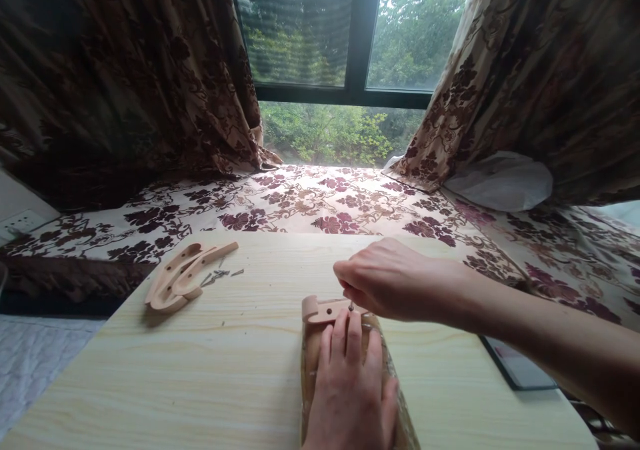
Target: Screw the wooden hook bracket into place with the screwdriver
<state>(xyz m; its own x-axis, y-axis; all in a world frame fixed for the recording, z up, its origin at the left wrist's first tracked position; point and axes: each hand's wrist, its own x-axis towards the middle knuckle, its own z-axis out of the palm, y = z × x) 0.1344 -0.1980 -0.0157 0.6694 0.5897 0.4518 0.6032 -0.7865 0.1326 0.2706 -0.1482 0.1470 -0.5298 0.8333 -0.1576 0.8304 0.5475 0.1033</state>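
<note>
Left fingers (354,337), slightly spread, press a wooden piece (319,311), long axis running sideways; right fingers (345,271) curled, hold hidden.

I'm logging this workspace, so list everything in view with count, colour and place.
table: one, pale wood, centre
block: one, brown, lower centre
holed piece: one, tan, block's far end
curved pieces: at least two, tan, table's left
screws: several, grey, beside curved pieces
flat device: one, dark-edged, table's right
curtains: two, brown patterned, flanking window
window: one, dark-framed, ahead
trees: uncounted, green, outside
floral cloth: count unclear, white-purple, beyond table
bag-like thing: one, white, right
socket plate: one, white, left
quilted cloth: one, pale, lower left
left grip: one, bare, over block
right grip: one, bare, curled above holed piece
</note>
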